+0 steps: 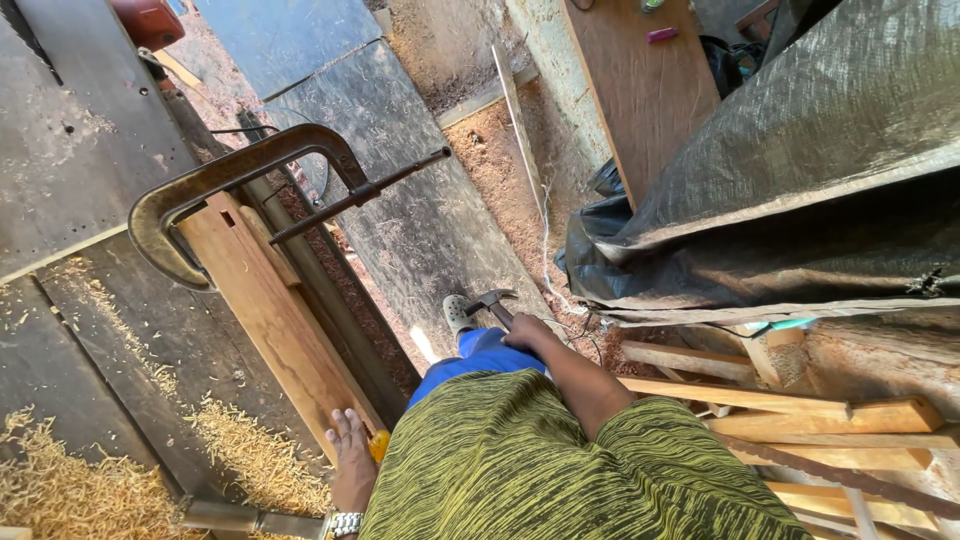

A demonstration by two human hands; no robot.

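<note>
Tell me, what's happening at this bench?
A person stands at a dusty workbench strewn with wood shavings. Their right hand hangs at their side gripping a claw hammer. Their left hand rests on the end of a wooden board, with something yellow tucked under it. A large metal C-clamp sits over the board's far end.

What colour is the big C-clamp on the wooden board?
The C-clamp is dull bronze-brown with a dark screw rod, seen in the head view.
</note>
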